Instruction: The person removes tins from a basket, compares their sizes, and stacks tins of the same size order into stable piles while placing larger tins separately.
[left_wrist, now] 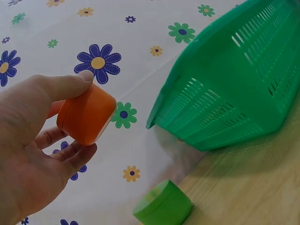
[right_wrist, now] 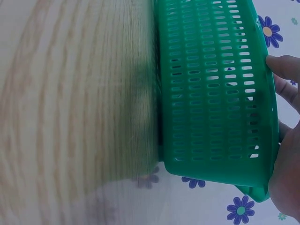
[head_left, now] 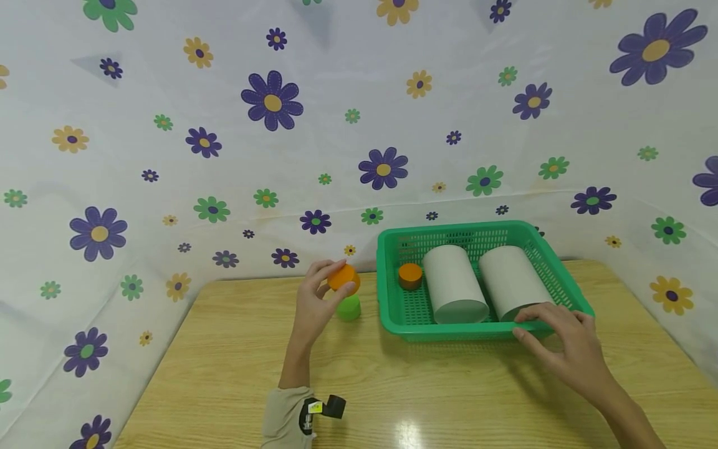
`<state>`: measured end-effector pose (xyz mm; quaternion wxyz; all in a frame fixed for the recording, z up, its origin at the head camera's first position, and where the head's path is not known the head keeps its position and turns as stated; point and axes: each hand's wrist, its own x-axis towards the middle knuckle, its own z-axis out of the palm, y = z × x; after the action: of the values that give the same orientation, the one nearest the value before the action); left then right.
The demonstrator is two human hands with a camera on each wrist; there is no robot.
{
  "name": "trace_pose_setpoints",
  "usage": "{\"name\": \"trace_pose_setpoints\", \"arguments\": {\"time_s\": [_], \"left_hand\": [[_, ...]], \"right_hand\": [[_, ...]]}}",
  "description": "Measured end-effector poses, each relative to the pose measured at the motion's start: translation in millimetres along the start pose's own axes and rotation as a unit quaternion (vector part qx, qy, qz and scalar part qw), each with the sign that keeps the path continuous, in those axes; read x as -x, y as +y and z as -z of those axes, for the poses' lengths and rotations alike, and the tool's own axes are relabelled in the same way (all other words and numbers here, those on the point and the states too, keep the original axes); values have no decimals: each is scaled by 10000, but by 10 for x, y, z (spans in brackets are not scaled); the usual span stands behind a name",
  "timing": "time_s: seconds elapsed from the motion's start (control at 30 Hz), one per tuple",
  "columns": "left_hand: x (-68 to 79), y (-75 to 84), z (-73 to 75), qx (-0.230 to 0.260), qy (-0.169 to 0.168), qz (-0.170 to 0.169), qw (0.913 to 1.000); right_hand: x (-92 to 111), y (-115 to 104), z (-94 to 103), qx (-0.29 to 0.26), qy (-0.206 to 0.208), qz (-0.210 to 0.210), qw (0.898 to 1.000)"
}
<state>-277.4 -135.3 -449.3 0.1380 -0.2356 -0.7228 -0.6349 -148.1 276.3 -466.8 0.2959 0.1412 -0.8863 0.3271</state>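
My left hand (head_left: pixel 315 305) pinches a small orange lidded jar (left_wrist: pixel 90 115) between thumb and fingers. It is held tilted above a similar green jar (head_left: pixel 349 308), which stands on the table left of the basket. At the right, my right hand (head_left: pixel 572 349) grips the front rim of a green plastic basket (right_wrist: pixel 211 93), thumb outside and fingers over the inner side. Two white cylinders (head_left: pixel 455 280) lie side by side in the basket. A second orange jar (head_left: pixel 410 276) sits at their left, inside the basket.
The basket stands at the back of the wooden table (head_left: pixel 224 368), close to the flower-printed white sheet (head_left: pixel 331 143) that hangs behind and at both sides. A black wrist camera (head_left: pixel 325 408) is strapped over the left sleeve.
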Motion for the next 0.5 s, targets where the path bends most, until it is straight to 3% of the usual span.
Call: {"name": "trace_pose_setpoints", "arguments": {"time_s": [0.5], "left_hand": [[34,-241,-23,121,321,279,9990]], "right_hand": [[-14,-26,11,39,27,31,10000]]}}
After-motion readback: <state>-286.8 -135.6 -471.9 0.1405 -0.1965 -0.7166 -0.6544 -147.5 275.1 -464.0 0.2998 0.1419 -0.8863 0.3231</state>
